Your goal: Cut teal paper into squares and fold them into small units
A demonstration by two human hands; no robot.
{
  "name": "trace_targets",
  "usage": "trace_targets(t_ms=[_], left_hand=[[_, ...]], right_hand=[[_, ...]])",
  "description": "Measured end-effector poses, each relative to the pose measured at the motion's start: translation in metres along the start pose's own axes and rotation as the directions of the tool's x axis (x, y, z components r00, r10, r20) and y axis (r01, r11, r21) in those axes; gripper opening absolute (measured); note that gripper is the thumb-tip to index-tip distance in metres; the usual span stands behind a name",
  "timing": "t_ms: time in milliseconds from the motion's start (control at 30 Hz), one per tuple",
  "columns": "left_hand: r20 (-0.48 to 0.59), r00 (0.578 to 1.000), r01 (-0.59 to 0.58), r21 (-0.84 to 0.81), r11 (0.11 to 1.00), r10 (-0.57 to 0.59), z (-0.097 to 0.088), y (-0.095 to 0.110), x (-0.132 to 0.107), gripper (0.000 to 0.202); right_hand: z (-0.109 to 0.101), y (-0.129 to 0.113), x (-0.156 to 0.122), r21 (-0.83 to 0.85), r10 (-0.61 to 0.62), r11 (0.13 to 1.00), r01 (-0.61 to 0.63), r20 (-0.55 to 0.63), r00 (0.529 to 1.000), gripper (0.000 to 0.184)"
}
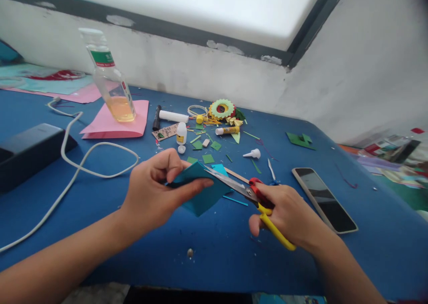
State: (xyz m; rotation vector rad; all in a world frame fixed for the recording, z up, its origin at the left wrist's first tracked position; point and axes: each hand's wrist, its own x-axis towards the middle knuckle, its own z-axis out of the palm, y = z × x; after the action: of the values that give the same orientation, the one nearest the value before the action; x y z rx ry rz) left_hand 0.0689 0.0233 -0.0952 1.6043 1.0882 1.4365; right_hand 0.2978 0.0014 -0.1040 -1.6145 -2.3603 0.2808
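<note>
My left hand pinches a folded piece of bright blue paper between thumb and fingers, above the middle of the table. From the right, my right hand grips scissors with one red and one yellow handle. Their blades point left and lie along the upper edge of the blue paper, close to my left thumb tip. Behind the paper, a second bit of blue paper shows. A thin blue strip lies below the blades.
A phone lies at the right. Further back stand a small white glue bottle and a glue stick among green paper scraps. A glass bottle stands on pink paper; a white cable loops at left.
</note>
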Motion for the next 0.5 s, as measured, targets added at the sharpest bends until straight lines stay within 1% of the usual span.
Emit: trace_targets(t_ms=[300,500], left_hand=[[0.001,1.0,0.028,0.039,0.999,-0.028,0.0002,0.0007,0.0004,0.047],[-0.003,0.998,0.058,0.043,0.997,-0.058,0.0005,-0.0005,-0.0006,0.047]], right_hand=[[0.0017,0.0023,-0.0001,0.02,0.016,1.0,-0.017,0.028,0.999,0.063],[0.0007,-0.0001,-0.0006,0.061,0.033,0.997,-0.039,0.092,0.995,0.066]])
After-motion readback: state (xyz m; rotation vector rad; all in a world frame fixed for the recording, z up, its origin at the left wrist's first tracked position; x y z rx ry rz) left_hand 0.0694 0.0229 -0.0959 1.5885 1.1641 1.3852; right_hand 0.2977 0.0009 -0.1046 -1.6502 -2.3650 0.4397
